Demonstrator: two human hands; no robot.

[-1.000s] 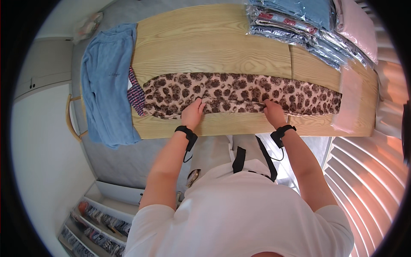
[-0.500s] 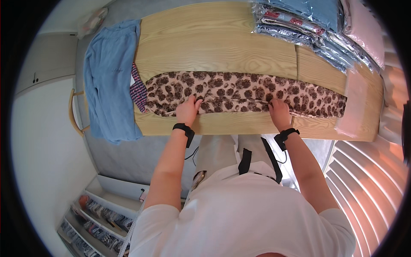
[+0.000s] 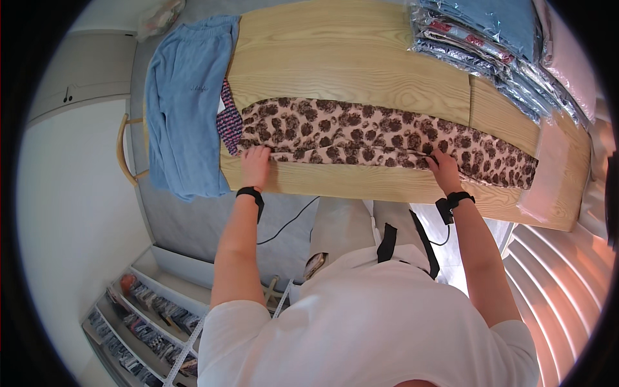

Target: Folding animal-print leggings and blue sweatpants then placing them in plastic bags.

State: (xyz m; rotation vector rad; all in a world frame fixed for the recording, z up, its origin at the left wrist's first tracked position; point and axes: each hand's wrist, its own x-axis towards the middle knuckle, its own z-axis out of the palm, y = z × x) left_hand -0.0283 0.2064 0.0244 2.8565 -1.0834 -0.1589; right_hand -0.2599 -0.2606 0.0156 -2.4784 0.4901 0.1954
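Observation:
A long leopard-print garment [image 3: 380,138] lies folded lengthwise across a light wooden table [image 3: 348,71]. My left hand [image 3: 256,166] presses on its near edge close to the left end. My right hand [image 3: 443,171] pinches the near edge further right. Both wrists wear black bands. A small purple patterned cloth [image 3: 229,122] peeks out at the garment's left end.
A blue garment [image 3: 184,109] hangs over the table's left end, with a wooden hanger or handle [image 3: 122,155] beside it. Several plastic-wrapped folded clothes [image 3: 496,45] are stacked at the far right. Low shelves [image 3: 142,322] with small items sit on the floor at lower left.
Both hands have slid outward along the garment's near edge, the left one further left and the right one further right. The garment lies flatter and more stretched out.

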